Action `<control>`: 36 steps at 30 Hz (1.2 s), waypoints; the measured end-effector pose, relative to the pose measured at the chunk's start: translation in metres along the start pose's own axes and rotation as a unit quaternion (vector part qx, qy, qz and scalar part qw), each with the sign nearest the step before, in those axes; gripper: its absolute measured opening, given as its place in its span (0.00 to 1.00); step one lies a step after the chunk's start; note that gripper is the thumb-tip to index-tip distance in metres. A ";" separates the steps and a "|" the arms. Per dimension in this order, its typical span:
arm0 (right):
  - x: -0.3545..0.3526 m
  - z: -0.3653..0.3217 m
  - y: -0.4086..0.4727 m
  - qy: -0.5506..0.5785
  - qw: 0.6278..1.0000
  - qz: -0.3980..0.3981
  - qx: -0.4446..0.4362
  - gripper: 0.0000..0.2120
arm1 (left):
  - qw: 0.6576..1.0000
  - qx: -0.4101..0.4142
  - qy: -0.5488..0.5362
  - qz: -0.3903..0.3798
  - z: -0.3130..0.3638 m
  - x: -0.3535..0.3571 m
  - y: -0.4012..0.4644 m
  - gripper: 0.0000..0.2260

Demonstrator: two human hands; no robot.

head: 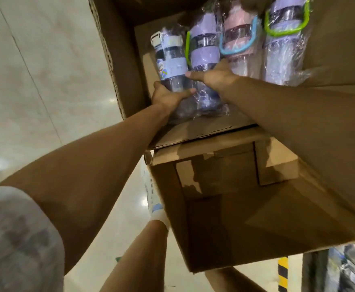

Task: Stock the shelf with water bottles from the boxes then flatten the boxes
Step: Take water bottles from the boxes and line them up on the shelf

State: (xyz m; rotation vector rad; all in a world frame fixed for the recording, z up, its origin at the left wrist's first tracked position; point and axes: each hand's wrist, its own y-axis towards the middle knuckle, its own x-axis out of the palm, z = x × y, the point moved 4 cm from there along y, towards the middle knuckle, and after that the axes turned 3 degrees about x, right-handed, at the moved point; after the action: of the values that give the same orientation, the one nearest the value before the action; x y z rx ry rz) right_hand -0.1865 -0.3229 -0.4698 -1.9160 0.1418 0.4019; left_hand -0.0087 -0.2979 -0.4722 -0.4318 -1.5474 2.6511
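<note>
Several plastic-wrapped water bottles lie side by side inside an open cardboard box. My left hand grips the base of the leftmost bottle, which has a pale blue band with a cartoon figure and a white strap. My right hand is closed around the lower part of the purple bottle with a green strap beside it. Further right lie a pink bottle with a blue strap and another purple bottle with a green strap.
A second cardboard box with torn tape stands nearer to me, its flap under the bottles. The pale glossy floor spreads to the left. My leg with a white sock shows below. A yellow-black striped post stands at the lower right.
</note>
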 end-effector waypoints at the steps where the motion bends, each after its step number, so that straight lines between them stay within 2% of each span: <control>1: 0.000 0.002 -0.001 0.008 1.000 -0.002 -0.001 0.55 | 1.000 0.008 0.011 -0.007 0.003 -0.001 0.000 0.47; 4: -0.005 0.006 0.000 0.038 0.999 -0.019 0.006 0.48 | 1.000 0.013 0.013 -0.017 0.009 -0.005 -0.003 0.44; 7: -0.013 -0.001 -0.013 0.047 0.998 -0.028 -0.003 0.48 | 0.999 0.020 -0.009 -0.033 0.015 -0.011 -0.011 0.48; 10: -0.031 -0.011 -0.043 0.041 0.998 -0.040 -0.015 0.40 | 0.997 0.026 -0.021 -0.065 0.032 -0.020 -0.038 0.47; 14: -0.066 -0.029 -0.110 0.060 0.997 -0.035 -0.042 0.41 | 0.994 0.041 -0.030 -0.100 0.067 -0.034 -0.104 0.42; 16: -0.081 -0.041 -0.155 0.104 0.991 -0.050 -0.065 0.35 | 0.992 0.064 -0.008 -0.105 0.092 -0.045 -0.147 0.37; 20: -0.112 -0.056 -0.258 0.179 0.980 -0.028 -0.082 0.38 | 0.986 0.136 0.037 -0.094 0.139 -0.065 -0.244 0.19; 21: -0.121 -0.058 -0.286 0.197 0.976 -0.019 -0.094 0.38 | 0.983 0.153 0.045 -0.091 0.150 -0.071 -0.270 0.18; 23: -0.138 -0.065 -0.343 0.229 0.967 -0.003 -0.111 0.39 | 0.980 0.169 0.053 -0.088 0.171 -0.088 -0.326 0.21; 25: -0.156 -0.073 -0.407 0.250 0.961 -0.007 -0.121 0.39 | 0.978 0.175 0.060 -0.091 0.190 -0.103 -0.383 0.31; 27: -0.179 -0.073 -0.470 0.251 0.958 -0.014 -0.141 0.33 | 0.977 0.182 0.062 -0.087 0.209 -0.117 -0.446 0.37; 29: -0.204 -0.069 -0.531 0.249 0.954 -0.009 -0.164 0.27 | 0.972 0.205 0.074 -0.086 0.224 -0.128 -0.508 0.36; 31: -0.230 -0.065 -0.591 0.249 0.952 -0.003 -0.177 0.25 | 0.968 0.220 0.084 -0.092 0.236 -0.137 -0.570 0.34; 36: -0.292 -0.058 -0.735 0.278 0.927 0.024 -0.251 0.31 | 0.957 0.263 0.074 -0.102 0.253 -0.151 -0.706 0.31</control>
State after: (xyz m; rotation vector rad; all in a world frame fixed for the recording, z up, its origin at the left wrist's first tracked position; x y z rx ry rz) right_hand -0.2367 -0.1278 0.2968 -2.4992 0.4981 -0.1049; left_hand -0.0019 -0.1853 0.2848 -0.3960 -0.7506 2.6464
